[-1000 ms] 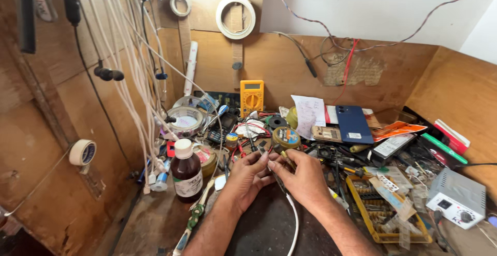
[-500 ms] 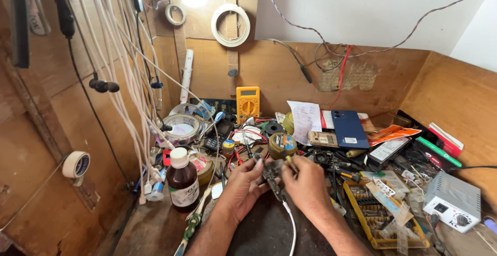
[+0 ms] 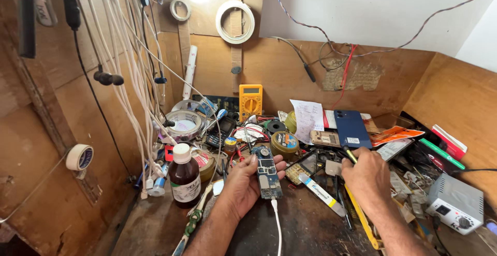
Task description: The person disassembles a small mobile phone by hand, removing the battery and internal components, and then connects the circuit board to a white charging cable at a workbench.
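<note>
My left hand (image 3: pixel 247 183) lies palm up near the bench's middle and holds a small blue circuit board (image 3: pixel 267 172). A white cable (image 3: pixel 276 224) plugs into the board's near end and runs toward me. My right hand (image 3: pixel 366 174) has gone to the right into the clutter, fingers closed around a thin dark tool with a yellow tip (image 3: pixel 350 155). Between the hands lies a flat white and blue pry tool (image 3: pixel 321 194).
A brown bottle with a white cap (image 3: pixel 184 176) stands left of my left hand. A yellow multimeter (image 3: pixel 250 101), tape rolls, a dark blue phone (image 3: pixel 351 128) and a white control box (image 3: pixel 455 203) crowd the bench. White cables hang at the left wall.
Both hands were together at the bench's middle. Now my right hand has moved right onto the thin tool, and my left hand holds the blue board alone, face up.
</note>
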